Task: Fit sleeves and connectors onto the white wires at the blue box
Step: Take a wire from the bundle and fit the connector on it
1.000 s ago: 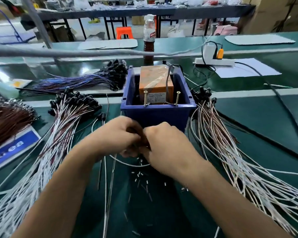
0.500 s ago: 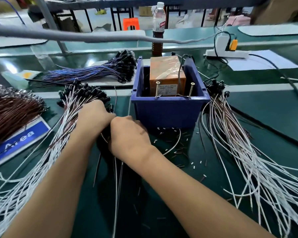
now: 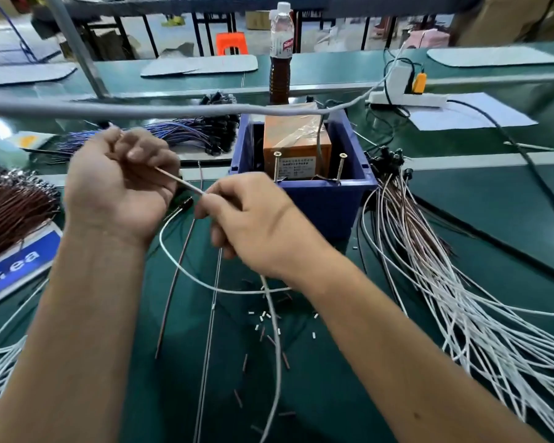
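Though fingertips stay hidden, left hand [image 3: 119,187] and right hand [image 3: 253,225] both gripping one white wire [image 3: 186,266]; blurred.

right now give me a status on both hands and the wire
Left hand and right hand both pinching one white wire, raised before the blue box. Wire loops down onto the mat. Nothing blocking.

Left hand [image 3: 119,187] raised, fingers curled, right hand [image 3: 253,222] pinching
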{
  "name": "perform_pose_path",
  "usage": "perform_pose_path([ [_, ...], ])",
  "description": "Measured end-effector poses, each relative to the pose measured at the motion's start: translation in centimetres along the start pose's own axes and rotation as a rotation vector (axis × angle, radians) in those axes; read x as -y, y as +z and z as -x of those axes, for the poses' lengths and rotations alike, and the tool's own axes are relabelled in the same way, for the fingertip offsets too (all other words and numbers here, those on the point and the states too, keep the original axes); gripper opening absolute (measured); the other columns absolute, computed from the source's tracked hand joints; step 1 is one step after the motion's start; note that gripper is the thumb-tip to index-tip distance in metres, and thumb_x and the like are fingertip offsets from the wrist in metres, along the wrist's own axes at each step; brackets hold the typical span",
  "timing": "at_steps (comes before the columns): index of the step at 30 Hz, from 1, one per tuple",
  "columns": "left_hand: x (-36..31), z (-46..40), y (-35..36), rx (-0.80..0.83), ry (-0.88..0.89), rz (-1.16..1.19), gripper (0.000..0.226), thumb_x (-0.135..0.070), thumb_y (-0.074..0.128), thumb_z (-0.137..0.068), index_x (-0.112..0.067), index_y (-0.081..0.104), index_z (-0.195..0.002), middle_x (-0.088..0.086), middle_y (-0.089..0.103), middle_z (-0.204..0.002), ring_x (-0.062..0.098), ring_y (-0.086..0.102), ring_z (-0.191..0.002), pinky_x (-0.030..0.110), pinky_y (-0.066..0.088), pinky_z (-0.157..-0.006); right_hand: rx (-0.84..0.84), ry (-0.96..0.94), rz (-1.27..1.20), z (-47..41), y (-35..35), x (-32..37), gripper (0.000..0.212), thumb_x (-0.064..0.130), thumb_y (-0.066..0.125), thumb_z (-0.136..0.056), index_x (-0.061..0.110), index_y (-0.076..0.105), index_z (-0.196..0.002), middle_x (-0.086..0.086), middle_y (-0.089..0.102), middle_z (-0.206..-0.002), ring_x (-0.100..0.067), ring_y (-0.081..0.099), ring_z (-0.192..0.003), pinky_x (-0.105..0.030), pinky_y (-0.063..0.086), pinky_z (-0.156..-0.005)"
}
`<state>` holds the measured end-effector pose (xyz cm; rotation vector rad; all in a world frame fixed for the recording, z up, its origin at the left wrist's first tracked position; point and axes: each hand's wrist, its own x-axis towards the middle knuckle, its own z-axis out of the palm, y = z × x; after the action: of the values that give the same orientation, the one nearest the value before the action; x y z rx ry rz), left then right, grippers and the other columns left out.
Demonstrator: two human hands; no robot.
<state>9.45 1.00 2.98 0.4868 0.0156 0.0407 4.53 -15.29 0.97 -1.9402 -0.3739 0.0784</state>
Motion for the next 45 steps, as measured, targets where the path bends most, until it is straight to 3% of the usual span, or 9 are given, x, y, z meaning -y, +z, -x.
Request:
perform_pose_path([
  [7, -1.3, 0.1, -0.4, 0.13, 0.133, 0.281, 0.031, 0.002, 0.048, -0.071, -0.022, 0.029, -0.064, -0.004, 0.025, -0.053, 0.013, 0.029, -0.042, 0.027, 0.033, -0.039, -0.033, -0.196, 0.24, 2.7, -8.0, 1.5, 0.023, 0.022, 0.069, -0.101, 0.012, 0.08, -0.084, 0.001, 0.07, -0.062, -0.002, 0.053, -0.043, -0.012, 0.039, -0.048],
  [14, 3.3, 2.3, -2.5, 0.237, -0.006, -0.458, 0.021, -0.021, 0.048, -0.094, -0.023, 0.037, -0.076, -0.009, 0.019, -0.058, 0.006, 0.015, -0.049, 0.023, 0.014, -0.047, -0.103, -0.259, 0.628, 3.8, -10.1, -2.1, 0.014, 0.026, 0.072, -0.099, 0.022, 0.084, -0.094, 0.02, 0.065, -0.066, 0.001, 0.059, -0.06, -0.013, 0.042, -0.061],
  [18, 4.8, 2.8, -3.4, 0.235, -0.092, -0.443, 0.026, -0.026, 0.044, -0.098, -0.02, 0.039, -0.073, -0.008, 0.02, -0.055, 0.007, 0.013, -0.048, 0.025, 0.012, -0.047, -0.09, -0.284, 0.586, 4.4, -9.6, -5.2, 0.01, 0.022, 0.073, -0.098, 0.018, 0.083, -0.098, 0.015, 0.076, -0.085, 0.002, 0.066, -0.076, -0.013, 0.049, -0.075],
  [22, 5.3, 2.9, -3.5, 0.262, -0.127, -0.359, 0.024, -0.029, 0.048, -0.093, -0.019, 0.041, -0.072, -0.007, 0.018, -0.056, 0.007, 0.012, -0.048, 0.023, 0.014, -0.046, -0.195, -0.342, 0.542, 4.7, -8.9, -7.5, 0.012, 0.017, 0.074, -0.097, 0.013, 0.083, -0.104, 0.005, 0.08, -0.096, -0.008, 0.073, -0.088, -0.035, 0.059, -0.083],
  [31, 5.7, 3.5, -4.2, 0.392, 0.139, -0.817, 0.017, -0.023, 0.068, -0.086, -0.012, 0.065, -0.073, 0.011, 0.031, -0.058, 0.009, 0.027, -0.046, 0.024, 0.02, -0.048, -0.295, -0.429, 0.303, 4.6, -7.9, -8.2, 0.011, 0.001, 0.072, -0.094, 0.008, 0.077, -0.088, 0.005, 0.073, -0.081, -0.012, 0.07, -0.077, -0.035, 0.055, -0.07],
  [36, 6.0, 4.3, -4.0, 0.434, 0.276, -1.032, 0.012, -0.025, 0.076, -0.082, -0.015, 0.078, -0.088, 0.006, 0.074, -0.076, 0.012, 0.049, -0.048, 0.018, 0.039, -0.053, -0.283, -0.465, 0.276, 4.6, -7.3, -8.2, 0.011, -0.002, 0.072, -0.092, 0.005, 0.076, -0.086, 0.002, 0.072, -0.081, -0.014, 0.069, -0.077, -0.036, 0.055, -0.071],
  [39, 6.9, 4.5, -4.1, 0.536, 0.319, -1.22, 0.017, -0.027, 0.081, -0.084, -0.019, 0.078, -0.099, 0.008, 0.076, -0.079, 0.032, 0.045, -0.044, 0.029, 0.037, -0.047, -0.3, -0.467, 0.271, 4.6, -7.4, -8.2, 0.012, -0.003, 0.072, -0.091, 0.006, 0.075, -0.085, 0.003, 0.071, -0.08, -0.014, 0.068, -0.076, -0.033, 0.054, -0.07],
  [42, 8.7, 4.4, -4.6, 0.562, 0.329, -1.372, 0.029, -0.025, 0.084, -0.081, -0.025, 0.075, -0.109, -0.011, 0.076, -0.08, 0.011, 0.034, -0.044, 0.019, 0.03, -0.046, -0.326, -0.466, 0.279, 4.7, -7.7, -8.3, 0.011, -0.004, 0.072, -0.09, 0.005, 0.074, -0.084, 0.003, 0.07, -0.08, -0.013, 0.067, -0.076, -0.029, 0.053, -0.071],
  [45, 9.5, 4.2, -5.0, 0.569, 0.245, -1.354, 0.021, -0.024, 0.082, -0.082, -0.027, 0.077, -0.102, -0.006, 0.079, -0.09, 0.016, 0.069, -0.062, 0.032, 0.056, -0.058, -0.315, -0.458, 0.284, 4.9, -7.8, -8.5, 0.01, -0.003, 0.073, -0.089, 0.005, 0.075, -0.085, 0.002, 0.071, -0.08, -0.013, 0.067, -0.076, -0.027, 0.052, -0.071],
])
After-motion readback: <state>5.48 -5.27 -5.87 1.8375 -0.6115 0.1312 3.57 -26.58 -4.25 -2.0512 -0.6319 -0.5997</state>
